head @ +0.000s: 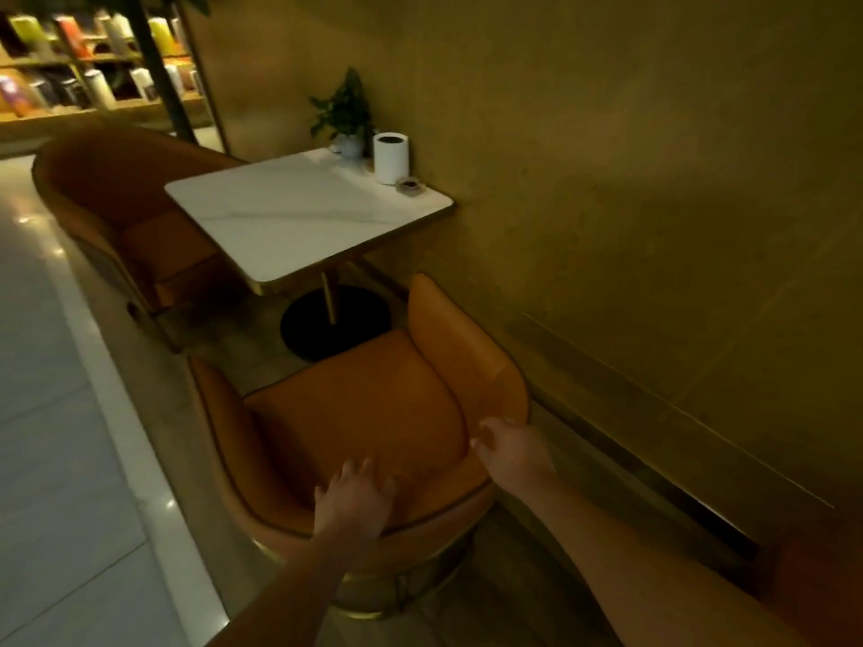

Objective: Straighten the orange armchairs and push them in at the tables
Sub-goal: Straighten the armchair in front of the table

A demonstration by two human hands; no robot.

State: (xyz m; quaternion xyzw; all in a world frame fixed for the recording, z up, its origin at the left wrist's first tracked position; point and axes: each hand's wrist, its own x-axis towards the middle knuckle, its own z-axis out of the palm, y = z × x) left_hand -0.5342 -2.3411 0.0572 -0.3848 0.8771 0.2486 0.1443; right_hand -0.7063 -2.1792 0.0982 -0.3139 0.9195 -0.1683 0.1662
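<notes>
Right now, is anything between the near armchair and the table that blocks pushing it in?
Nothing loose shows on the floor between the near armchair and the table. Only the table's own black round base sits in that gap, close to the seat front; it might stop the chair's base.

The white table (289,217) bears a potted plant (345,119), a white cylinder (391,157) and a small dish (410,185).

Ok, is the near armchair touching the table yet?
Apart. The head view shows floor and the black base between the near armchair seat front and the white table edge.
</notes>
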